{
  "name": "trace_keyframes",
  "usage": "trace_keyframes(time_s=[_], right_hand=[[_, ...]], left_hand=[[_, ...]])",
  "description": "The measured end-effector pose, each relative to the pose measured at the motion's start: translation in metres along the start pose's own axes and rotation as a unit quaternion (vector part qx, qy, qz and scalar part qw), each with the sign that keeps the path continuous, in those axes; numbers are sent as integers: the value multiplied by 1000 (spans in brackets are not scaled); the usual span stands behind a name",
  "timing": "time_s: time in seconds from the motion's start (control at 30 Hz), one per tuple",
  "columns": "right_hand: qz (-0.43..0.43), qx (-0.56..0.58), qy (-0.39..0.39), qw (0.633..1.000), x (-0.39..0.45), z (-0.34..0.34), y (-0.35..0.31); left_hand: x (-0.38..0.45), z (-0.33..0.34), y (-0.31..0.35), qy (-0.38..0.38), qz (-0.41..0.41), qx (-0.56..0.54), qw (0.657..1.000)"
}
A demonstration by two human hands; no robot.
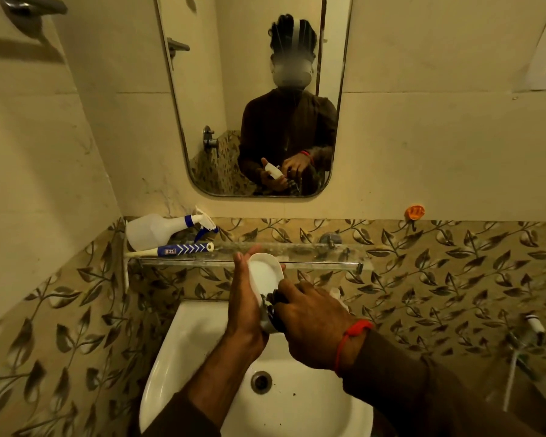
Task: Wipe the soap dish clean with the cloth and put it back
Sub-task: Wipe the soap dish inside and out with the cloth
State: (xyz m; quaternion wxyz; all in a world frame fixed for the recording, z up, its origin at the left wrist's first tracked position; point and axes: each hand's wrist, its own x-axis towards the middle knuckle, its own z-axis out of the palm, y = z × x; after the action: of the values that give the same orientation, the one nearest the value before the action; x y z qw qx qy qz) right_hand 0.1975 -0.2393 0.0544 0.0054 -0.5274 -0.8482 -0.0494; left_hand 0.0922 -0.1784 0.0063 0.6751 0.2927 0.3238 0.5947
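Observation:
A white oval soap dish (264, 274) is held upright and tilted above the white sink (183, 335). My left hand (245, 302) grips it from the left side and underneath. My right hand (312, 320) presses a dark patterned cloth (273, 305) against the dish's lower end. Most of the cloth is hidden under my right fingers. A red thread band circles my right wrist.
A glass shelf (312, 252) runs along the wall just behind the dish, holding a spray bottle (167, 227) and a blue-and-white tube (183, 248) at its left end. A mirror (256, 96) hangs above. The sink drain (261, 381) lies below my hands. A tap (531, 326) sits at the right.

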Motion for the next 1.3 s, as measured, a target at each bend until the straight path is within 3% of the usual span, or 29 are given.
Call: trace_keyframes(time_s=[0.13,0.3,0.4,0.47,0.53,0.6,0.7,0.77,0.87,0.97,1.07,1.2,1.3], right_hand=[[-19,16,-19,999,5,-9,4],[-58,98,-82,990,1,-22,19],[-57,86,-175,979,-8,-19,28],[-35,81,-187,978,-12,-17,36],[12,148,-136,980,-12,-23,43],[47,241,-33,969,-8,-34,47],[97,400,136,901,-1,-45,46],[112,432,199,872,6,-42,41],[58,360,227,903,12,-21,26],[-18,139,186,972,12,5,15],[-44,4,154,987,9,8,24],[-52,-3,7,999,1,10,35],[-65,41,10,997,2,6,29]], left_hand=[[3,-5,-1,-31,27,4,999],[5,-5,9,-97,103,112,984],[17,-15,36,-125,106,84,983],[26,-21,50,-139,100,58,984],[27,-23,53,-131,81,42,987],[24,-20,44,-107,55,31,992],[15,-16,24,-76,-5,21,997],[8,-10,15,-85,-53,10,995],[-3,4,8,-93,-95,-22,991],[-4,7,8,-82,-109,-29,990],[5,-6,8,-82,-119,-26,989],[7,-12,9,-94,-131,1,987],[7,-8,12,-66,-110,6,992]])
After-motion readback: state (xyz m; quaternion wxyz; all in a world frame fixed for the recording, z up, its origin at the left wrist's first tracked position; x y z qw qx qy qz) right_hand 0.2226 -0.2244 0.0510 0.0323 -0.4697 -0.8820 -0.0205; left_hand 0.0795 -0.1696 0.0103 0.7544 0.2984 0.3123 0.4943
